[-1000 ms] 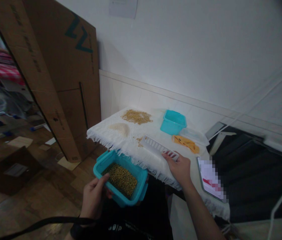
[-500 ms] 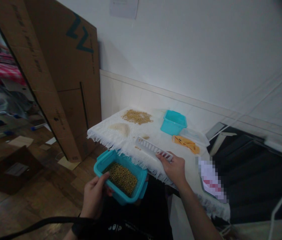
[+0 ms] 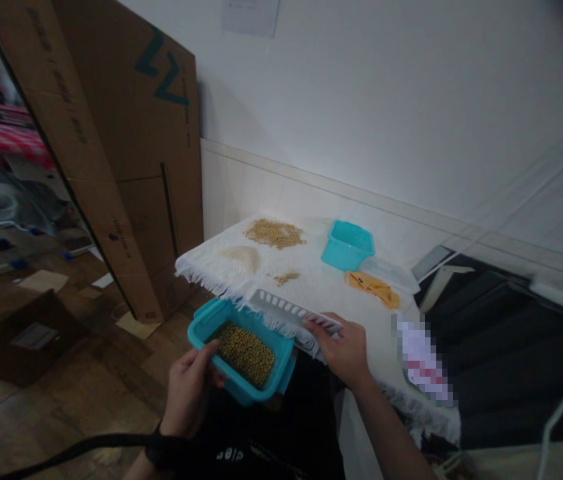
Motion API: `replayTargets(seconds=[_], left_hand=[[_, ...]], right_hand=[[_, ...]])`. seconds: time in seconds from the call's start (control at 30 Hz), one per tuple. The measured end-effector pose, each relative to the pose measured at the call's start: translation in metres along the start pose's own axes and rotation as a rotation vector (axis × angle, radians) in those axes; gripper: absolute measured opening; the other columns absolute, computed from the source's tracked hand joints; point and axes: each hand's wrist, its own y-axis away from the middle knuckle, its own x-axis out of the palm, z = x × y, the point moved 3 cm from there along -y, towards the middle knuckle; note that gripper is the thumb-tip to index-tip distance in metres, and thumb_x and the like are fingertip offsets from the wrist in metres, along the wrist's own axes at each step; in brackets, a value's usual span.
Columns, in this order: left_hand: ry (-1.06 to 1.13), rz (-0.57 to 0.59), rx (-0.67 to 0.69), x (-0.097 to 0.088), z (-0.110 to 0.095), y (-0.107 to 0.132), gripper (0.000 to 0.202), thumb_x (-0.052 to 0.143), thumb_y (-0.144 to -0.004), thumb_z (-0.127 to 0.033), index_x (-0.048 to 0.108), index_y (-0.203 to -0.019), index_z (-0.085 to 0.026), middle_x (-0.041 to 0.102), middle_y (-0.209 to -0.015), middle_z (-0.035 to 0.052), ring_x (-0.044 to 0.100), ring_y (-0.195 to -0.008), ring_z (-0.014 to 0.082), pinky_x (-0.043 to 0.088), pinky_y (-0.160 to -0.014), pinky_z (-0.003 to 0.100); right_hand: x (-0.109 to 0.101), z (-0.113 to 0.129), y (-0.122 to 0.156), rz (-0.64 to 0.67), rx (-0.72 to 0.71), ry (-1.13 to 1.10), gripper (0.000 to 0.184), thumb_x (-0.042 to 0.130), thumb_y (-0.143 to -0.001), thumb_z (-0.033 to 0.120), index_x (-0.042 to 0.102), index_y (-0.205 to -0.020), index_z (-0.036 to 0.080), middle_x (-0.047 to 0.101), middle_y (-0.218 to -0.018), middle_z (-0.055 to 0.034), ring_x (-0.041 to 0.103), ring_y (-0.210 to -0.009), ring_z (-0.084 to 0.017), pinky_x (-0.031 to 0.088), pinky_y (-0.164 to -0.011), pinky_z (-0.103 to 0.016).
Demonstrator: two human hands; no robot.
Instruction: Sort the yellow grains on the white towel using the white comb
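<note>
My left hand (image 3: 187, 387) grips the near left rim of a turquoise plastic tub (image 3: 234, 385), its thumb over the edge. Yellowish-green beans (image 3: 246, 357) cover the tub's bottom. The tub is held just below the fringed front edge of a white cloth (image 3: 311, 277). My right hand (image 3: 348, 350) is closed on one end of a pale slotted plastic strip (image 3: 281, 307), whose far end lies over the cloth edge above the tub. Behind the strip is a small cluster of beans (image 3: 287, 277). Farther back lie a larger bean pile (image 3: 275, 233) and a pale, fine-grained heap (image 3: 241, 257).
A second turquoise tub (image 3: 346, 247) stands at the back of the table, beside a clear lid (image 3: 388, 272) and an orange cloth (image 3: 374, 288). A tall cardboard box (image 3: 136, 167) rises on the left. A dark surface (image 3: 501, 347) lies to the right.
My right hand has drawn the slotted strip toward me and left, to the cloth edge over the tub. The small bean cluster behind it shows more fully. My left hand and the tub stay put.
</note>
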Motion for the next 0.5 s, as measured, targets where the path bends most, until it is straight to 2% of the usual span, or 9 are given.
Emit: replayTargets(seconds=[0.1, 0.17, 0.3, 0.4, 0.5], left_hand=[[0.091, 0.009, -0.078, -0.001, 0.008, -0.001, 0.042, 0.082, -0.066, -0.051, 0.060, -0.050, -0.019, 0.059, -0.041, 0.0000, 0.051, -0.036, 0.0126, 0.042, -0.039, 0.024], [0.122, 0.004, -0.112, -0.003, 0.015, -0.002, 0.042, 0.083, -0.067, -0.050, 0.061, -0.050, -0.019, 0.060, -0.041, 0.0001, 0.051, -0.035, 0.0120, 0.040, -0.039, 0.023], [0.123, 0.002, -0.129, -0.006, 0.023, -0.003, 0.040, 0.080, -0.072, -0.047, 0.062, -0.051, -0.020, 0.062, -0.042, 0.0008, 0.052, -0.035, 0.0116, 0.039, -0.039, 0.022], [0.124, -0.012, -0.137, -0.007, 0.019, -0.002, 0.040, 0.080, -0.071, -0.046, 0.060, -0.048, -0.021, 0.059, -0.040, 0.0005, 0.050, -0.034, 0.0113, 0.038, -0.039, 0.022], [0.120, -0.014, -0.151, -0.006, 0.015, 0.000, 0.041, 0.080, -0.070, -0.045, 0.058, -0.045, -0.021, 0.057, -0.038, 0.0003, 0.049, -0.033, 0.0111, 0.038, -0.039, 0.022]], right_hand=[[-0.009, -0.017, -0.018, -0.174, 0.087, 0.093, 0.040, 0.066, -0.087, 0.058, 0.079, -0.076, 0.022, 0.078, -0.070, -0.0067, 0.073, -0.061, -0.025, 0.052, -0.056, -0.030], [-0.011, -0.029, -0.032, -0.235, 0.115, 0.124, 0.045, 0.065, -0.086, 0.063, 0.078, -0.076, 0.020, 0.077, -0.068, -0.0081, 0.071, -0.060, -0.026, 0.051, -0.055, -0.031], [0.000, -0.041, -0.052, -0.188, 0.103, 0.117, 0.050, 0.062, -0.086, 0.067, 0.076, -0.076, 0.020, 0.076, -0.066, -0.0073, 0.069, -0.059, -0.025, 0.048, -0.056, -0.031], [0.011, -0.042, -0.060, -0.131, 0.084, 0.109, 0.050, 0.060, -0.087, 0.067, 0.075, -0.076, 0.021, 0.074, -0.065, -0.0054, 0.066, -0.058, -0.022, 0.045, -0.056, -0.029], [0.016, -0.040, -0.062, -0.127, 0.084, 0.105, 0.048, 0.061, -0.088, 0.065, 0.075, -0.078, 0.020, 0.073, -0.064, -0.0047, 0.064, -0.057, -0.021, 0.043, -0.056, -0.029]])
